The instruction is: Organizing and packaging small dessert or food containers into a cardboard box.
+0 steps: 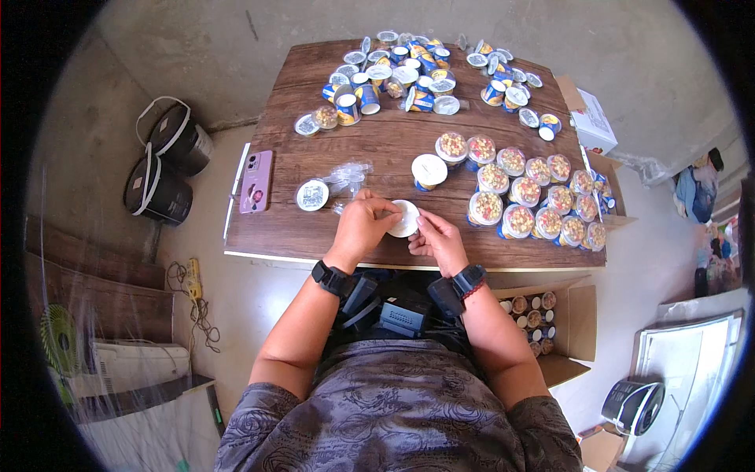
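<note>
Both hands are at a round white lid (405,219) near the table's front edge. My left hand (367,227) pinches its left side with thumb and forefinger, while my right hand (439,239) grips its right rim. Whether a cup is under the lid is hidden. Left of my left hand lie a printed round lid (312,194) and a heap of clear plastic wrappers or spoons (349,177). A blue paper cup with a white top (429,171) stands just beyond the hands. To the right are rows of cups topped with clear domes of cereal (519,220).
Loose blue cups and lids (407,74) crowd the far side of the wooden table (283,236). A purple phone (256,182) lies at the left edge. An open carton of cups (571,321) stands by my right side; black buckets (158,186) are on the floor at left.
</note>
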Tool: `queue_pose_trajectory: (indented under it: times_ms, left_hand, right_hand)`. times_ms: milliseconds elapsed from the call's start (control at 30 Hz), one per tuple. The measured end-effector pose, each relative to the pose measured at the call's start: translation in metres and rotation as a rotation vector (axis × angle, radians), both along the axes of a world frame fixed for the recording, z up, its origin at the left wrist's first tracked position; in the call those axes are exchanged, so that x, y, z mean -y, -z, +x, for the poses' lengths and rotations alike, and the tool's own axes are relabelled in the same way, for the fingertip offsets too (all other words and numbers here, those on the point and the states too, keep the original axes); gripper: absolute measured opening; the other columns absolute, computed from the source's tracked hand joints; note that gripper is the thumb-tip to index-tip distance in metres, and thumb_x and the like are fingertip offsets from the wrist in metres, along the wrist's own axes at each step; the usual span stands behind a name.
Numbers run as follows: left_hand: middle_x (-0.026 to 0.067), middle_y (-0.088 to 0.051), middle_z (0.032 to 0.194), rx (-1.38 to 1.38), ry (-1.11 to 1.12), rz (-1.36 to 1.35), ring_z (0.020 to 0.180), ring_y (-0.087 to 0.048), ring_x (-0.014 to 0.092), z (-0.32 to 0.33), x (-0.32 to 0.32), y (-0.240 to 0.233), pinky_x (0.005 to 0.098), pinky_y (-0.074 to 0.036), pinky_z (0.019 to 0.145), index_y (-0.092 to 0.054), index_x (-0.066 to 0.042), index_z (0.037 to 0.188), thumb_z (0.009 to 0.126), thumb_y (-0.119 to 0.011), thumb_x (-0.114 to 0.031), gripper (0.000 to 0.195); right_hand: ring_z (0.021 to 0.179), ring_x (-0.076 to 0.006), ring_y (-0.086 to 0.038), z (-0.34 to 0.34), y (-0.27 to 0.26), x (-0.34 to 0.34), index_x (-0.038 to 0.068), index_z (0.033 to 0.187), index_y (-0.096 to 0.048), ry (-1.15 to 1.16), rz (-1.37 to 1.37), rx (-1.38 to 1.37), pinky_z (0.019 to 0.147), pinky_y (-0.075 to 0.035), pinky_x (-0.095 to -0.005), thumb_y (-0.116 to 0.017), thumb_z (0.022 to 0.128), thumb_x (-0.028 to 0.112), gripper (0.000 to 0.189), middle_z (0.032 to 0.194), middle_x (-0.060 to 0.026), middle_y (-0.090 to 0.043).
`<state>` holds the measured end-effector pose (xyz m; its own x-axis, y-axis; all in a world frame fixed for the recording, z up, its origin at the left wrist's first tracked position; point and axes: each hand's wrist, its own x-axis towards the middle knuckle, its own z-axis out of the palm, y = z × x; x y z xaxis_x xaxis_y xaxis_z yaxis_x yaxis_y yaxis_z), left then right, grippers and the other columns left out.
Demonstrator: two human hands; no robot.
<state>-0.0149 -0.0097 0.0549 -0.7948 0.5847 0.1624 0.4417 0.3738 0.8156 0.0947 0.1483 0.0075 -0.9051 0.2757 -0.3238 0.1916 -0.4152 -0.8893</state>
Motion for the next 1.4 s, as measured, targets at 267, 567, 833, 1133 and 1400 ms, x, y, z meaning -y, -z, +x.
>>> queue_pose_trajectory:
  times_ms: [267, 567, 833, 1133, 1400]
  left_hand:
    - [-0.0001, -0.062, 0.087, 0.276, 0.033, 0.201, 0.067, -0.053, 0.01, -0.015, 0.007, 0.038, 0.0232, -0.043, 0.059, -0.072, -0.007, 0.103, 0.08, -0.077, -0.009, 0.024]
    - [-0.0006, -0.065, 0.088, 0.803, 0.054, 0.49, 0.065, -0.05, 0.003, -0.014, 0.01, 0.041, 0.0193, -0.036, 0.051, -0.063, -0.004, 0.108, 0.087, -0.072, -0.008, 0.024]
    - [-0.0005, -0.066, 0.088, 0.877, 0.107, 0.561, 0.062, -0.048, 0.003, -0.015, 0.009, 0.046, 0.0193, -0.035, 0.05, -0.064, -0.004, 0.108, 0.089, -0.07, -0.009, 0.02]
    - [0.0011, -0.066, 0.084, 0.27, -0.177, 0.342, 0.072, -0.058, 0.01, -0.028, 0.036, 0.029, 0.0232, -0.048, 0.064, -0.067, -0.001, 0.108, 0.087, -0.073, -0.018, 0.028]
    - [0.0166, -0.054, 0.133, -0.417, -0.396, -0.296, 0.117, -0.052, 0.039, -0.057, 0.089, 0.012, 0.0429, -0.044, 0.099, -0.062, -0.005, 0.121, 0.073, -0.079, -0.018, 0.053]
  right_hand:
    - [0.067, -0.0105, -0.063, -0.008, -0.01, 0.002, 0.008, 0.133, -0.056, -0.03, -0.024, 0.07, 0.061, -0.056, -0.0258, -0.063, 0.095, 0.027, 0.042, 0.083, -0.0045, -0.065]
    - [0.064, -0.0109, -0.063, -0.012, -0.013, 0.002, 0.009, 0.132, -0.057, -0.033, -0.039, 0.131, 0.059, -0.056, -0.0267, -0.064, 0.094, 0.031, 0.044, 0.08, -0.0047, -0.065]
    - [0.065, -0.0106, -0.063, -0.012, -0.008, -0.002, 0.01, 0.133, -0.056, -0.066, -0.021, 0.099, 0.058, -0.056, -0.0266, -0.065, 0.094, 0.032, 0.045, 0.079, -0.0041, -0.065]
    - [0.061, -0.0099, -0.062, -0.014, -0.007, 0.004, 0.007, 0.133, -0.055, -0.022, -0.01, 0.081, 0.053, -0.053, -0.0242, -0.064, 0.095, 0.027, 0.045, 0.078, -0.0043, -0.064]
    - [0.059, -0.01, -0.061, -0.012, -0.006, 0.004, 0.006, 0.133, -0.056, -0.017, 0.005, 0.059, 0.053, -0.053, -0.0244, -0.065, 0.094, 0.028, 0.046, 0.076, -0.0047, -0.065]
